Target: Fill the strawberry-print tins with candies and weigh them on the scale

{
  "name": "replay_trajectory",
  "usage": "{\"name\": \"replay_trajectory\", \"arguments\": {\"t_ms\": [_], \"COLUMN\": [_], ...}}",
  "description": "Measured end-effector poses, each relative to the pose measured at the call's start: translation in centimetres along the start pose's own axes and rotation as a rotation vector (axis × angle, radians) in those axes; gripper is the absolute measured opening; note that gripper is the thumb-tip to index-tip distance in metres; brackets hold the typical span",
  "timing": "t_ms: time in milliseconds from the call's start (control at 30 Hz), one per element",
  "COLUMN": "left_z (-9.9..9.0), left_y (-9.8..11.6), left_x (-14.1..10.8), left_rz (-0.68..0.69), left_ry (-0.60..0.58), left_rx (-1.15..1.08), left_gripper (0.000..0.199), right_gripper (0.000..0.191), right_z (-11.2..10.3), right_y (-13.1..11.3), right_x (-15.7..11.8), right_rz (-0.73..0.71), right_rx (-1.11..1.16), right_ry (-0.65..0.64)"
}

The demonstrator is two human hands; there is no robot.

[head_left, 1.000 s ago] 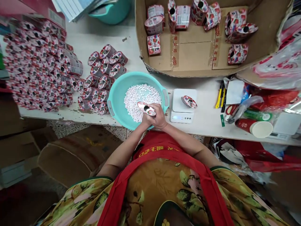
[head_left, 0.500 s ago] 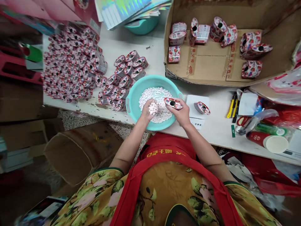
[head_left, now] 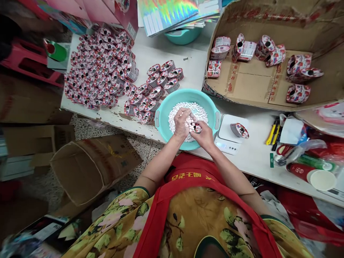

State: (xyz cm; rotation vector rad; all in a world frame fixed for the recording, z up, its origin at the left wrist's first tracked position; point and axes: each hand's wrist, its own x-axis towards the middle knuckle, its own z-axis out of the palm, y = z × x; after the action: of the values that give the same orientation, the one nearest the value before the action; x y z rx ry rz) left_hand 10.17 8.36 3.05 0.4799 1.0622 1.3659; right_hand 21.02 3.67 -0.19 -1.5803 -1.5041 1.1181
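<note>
Over a turquoise basin (head_left: pixel 159 107), my left hand (head_left: pixel 182 123) cups a heap of small pale pink candies (head_left: pixel 190 123). My right hand (head_left: pixel 204 135) grips a small red-and-white printed tin (head_left: pixel 198 128) with a dark hole in its top. The candies are against the tin's opening, and both hands almost touch. More white and pink candies (head_left: pixel 176 108) cover the bottom of the basin. Right of the basin, another printed tin (head_left: pixel 239 130) lies on a white digital scale (head_left: pixel 225 125).
Many printed tins (head_left: pixel 96 71) stand packed at the left, with a smaller group (head_left: pixel 161 80) beside the basin. A cardboard box (head_left: pixel 249 80) holding several tins is at the back right. Cutter knives (head_left: pixel 272 132) and a paper cup (head_left: pixel 321 180) lie at the right.
My left hand has brought its candies to the tin in my right hand, and the hands have come together. The view has shifted, so the table things appear further right.
</note>
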Motion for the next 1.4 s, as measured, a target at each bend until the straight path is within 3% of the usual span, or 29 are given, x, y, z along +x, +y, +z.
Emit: {"name": "replay_trajectory", "arguments": {"t_ms": [233, 600, 867, 1100, 1233, 1400], "left_z": [0.5, 1.7, 2.4, 3.0, 2.7, 2.3], "left_y": [-0.1, 0.1, 0.1, 0.2, -0.2, 0.0], "left_x": [0.3, 0.5, 0.3, 0.1, 0.2, 0.3], "left_rz": [-0.017, 0.006, 0.043, -0.06, -0.131, -0.099], "left_ry": [0.049, 0.069, 0.023, 0.054, 0.0, 0.002], "left_rx": [0.076, 0.181, 0.167, 0.217, 0.207, 0.158], "left_gripper": [0.048, 0.048, 0.051, 0.051, 0.05, 0.047], "right_gripper": [0.036, 0.035, 0.033, 0.033, 0.029, 0.035], "right_z": [-0.2, -0.7, -1.3, -1.2, -0.9, -0.7], "right_y": [-0.7, -0.7, -0.9, -0.3, 0.2, 0.6], "right_x": [0.2, 0.0, 0.0, 0.1, 0.2, 0.1], "right_rz": [0.034, 0.018, 0.009, -0.014, 0.007, 0.019], "right_rx": [-0.012, 0.066, 0.074, 0.095, 0.139, 0.274], "right_ry": [0.018, 0.081, 0.088, 0.094, 0.093, 0.076]}}
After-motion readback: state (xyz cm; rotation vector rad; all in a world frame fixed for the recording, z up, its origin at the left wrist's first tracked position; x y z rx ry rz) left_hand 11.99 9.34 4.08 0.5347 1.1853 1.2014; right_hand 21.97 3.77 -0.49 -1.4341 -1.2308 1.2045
